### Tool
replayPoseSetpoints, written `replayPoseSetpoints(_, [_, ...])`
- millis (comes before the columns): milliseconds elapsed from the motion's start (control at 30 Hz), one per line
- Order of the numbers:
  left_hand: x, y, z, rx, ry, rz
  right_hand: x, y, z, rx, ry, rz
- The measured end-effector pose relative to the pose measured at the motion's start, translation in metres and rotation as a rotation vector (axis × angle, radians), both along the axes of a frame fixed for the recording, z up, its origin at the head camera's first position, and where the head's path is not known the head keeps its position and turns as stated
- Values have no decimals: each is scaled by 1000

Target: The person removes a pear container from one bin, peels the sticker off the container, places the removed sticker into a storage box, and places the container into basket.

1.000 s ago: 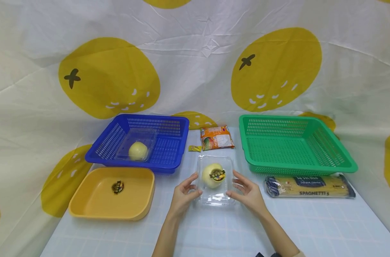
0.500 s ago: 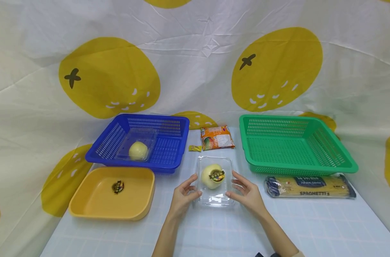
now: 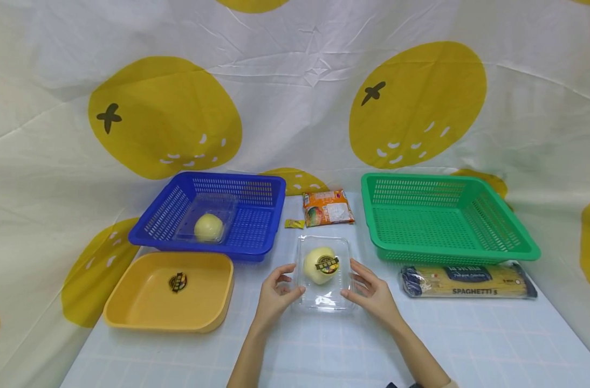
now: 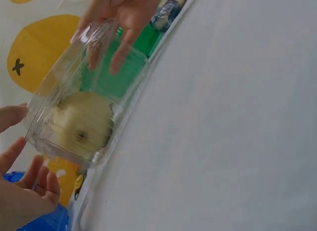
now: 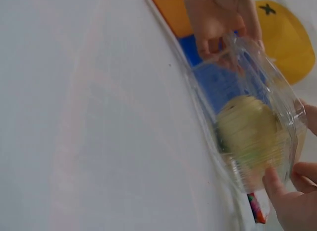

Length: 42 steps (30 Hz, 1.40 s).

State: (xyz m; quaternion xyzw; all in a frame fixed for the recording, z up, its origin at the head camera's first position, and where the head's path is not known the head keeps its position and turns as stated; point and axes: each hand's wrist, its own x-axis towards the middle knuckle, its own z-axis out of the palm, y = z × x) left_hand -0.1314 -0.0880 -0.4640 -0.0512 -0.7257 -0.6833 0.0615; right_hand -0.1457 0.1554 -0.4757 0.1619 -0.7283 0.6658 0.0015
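Note:
A clear plastic clamshell box (image 3: 326,297) stands upright in the middle of the table, with a pale yellow round fruit (image 3: 315,267) inside and a black round sticker (image 3: 327,264) on its lid. At the box's left side, my left hand (image 3: 274,296) has its thumb and index tips right at the rim, while its other fingers curl just off the wall. My right hand (image 3: 376,293) holds the opposite side, thumb on the near right edge and fingers along the wall. Both wrist views show the fruit (image 4: 85,124) through the wall, with fingertips (image 5: 271,179) against the box.
Back left is a blue basket (image 3: 256,249) holding a similar clear box (image 3: 217,202) with a fruit. A yellow tray (image 3: 149,296) with a sticker sits before it. Behind are an orange packet (image 3: 328,208) and small yellow sachet (image 3: 295,223). Right: green basket (image 3: 450,253), spaghetti pack (image 3: 470,283).
My left hand's fingers have eased slightly away from the box's left wall, its thumb staying near the edge. The box and my right hand have hardly moved.

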Motion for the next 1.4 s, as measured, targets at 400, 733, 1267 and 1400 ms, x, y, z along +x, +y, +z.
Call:
replayPoseSetpoints(400, [-22, 18, 46, -61, 330, -25, -2, -1, 1, 4, -16, 2])
replayPoseSetpoints(733, [-44, 24, 54, -50, 266, -213, -1, -2, 2, 4, -23, 6])
replayPoseSetpoints(1267, [-81, 37, 31, -197, 177, -311, 1, -1, 2, 5, -28, 10])
replayPoseSetpoints(1400, [-87, 37, 30, -300, 152, -353, 1, -1, 1, 1, -33, 4])
